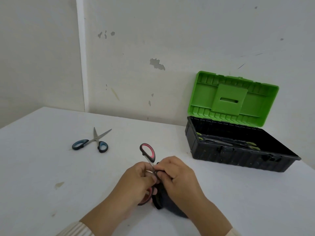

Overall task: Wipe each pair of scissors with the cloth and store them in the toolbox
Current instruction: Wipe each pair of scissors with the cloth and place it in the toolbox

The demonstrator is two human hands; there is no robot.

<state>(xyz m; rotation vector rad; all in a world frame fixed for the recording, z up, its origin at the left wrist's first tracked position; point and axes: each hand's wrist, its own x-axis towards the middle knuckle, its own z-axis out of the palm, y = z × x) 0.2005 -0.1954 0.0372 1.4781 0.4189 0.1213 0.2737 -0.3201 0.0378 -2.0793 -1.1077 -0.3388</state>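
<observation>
Cream sleeves point(76, 229) frame the bottom edge of the head view, and both hands meet low at the centre over the white desk point(51, 167). The left hand point(136, 183) curls its fingers around the red-handled scissors point(148, 152), one handle loop sticking up and away from the person, another pink loop showing under the palm. The right hand point(180, 178) pinches the dark cloth point(163, 200) against the scissors' middle; the blades are hidden. The cloth hangs down beneath both hands.

Well to the left, blue-handled scissors point(95, 142) lie on the desk with blades spread. On the right stands the black toolbox point(238, 159), its green lid point(235, 97) tilted back against the chipped wall point(156, 63). Green-handled scissors point(252, 144) lie inside it.
</observation>
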